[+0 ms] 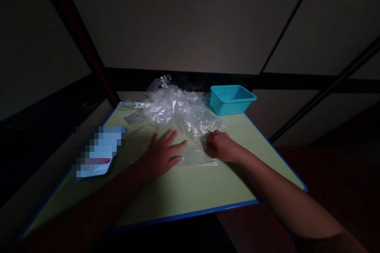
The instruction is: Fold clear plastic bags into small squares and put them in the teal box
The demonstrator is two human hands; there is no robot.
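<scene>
Left hand (162, 156) spread on plastic (178, 108); right hand (219, 145) curled, grip unclear; phone screen (102, 148) blurred

seemingly domestic, panelled wall (184, 19), small table (204, 185)

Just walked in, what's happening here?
A person is handling crumpled clear plastic film on a pale green, blue-edged table. The left hand is spread over the film's near part; the right hand is curled at its right side, grip unclear. A teal rectangular tub stands at the far right; a flat lit-screen device lies at left.
</scene>
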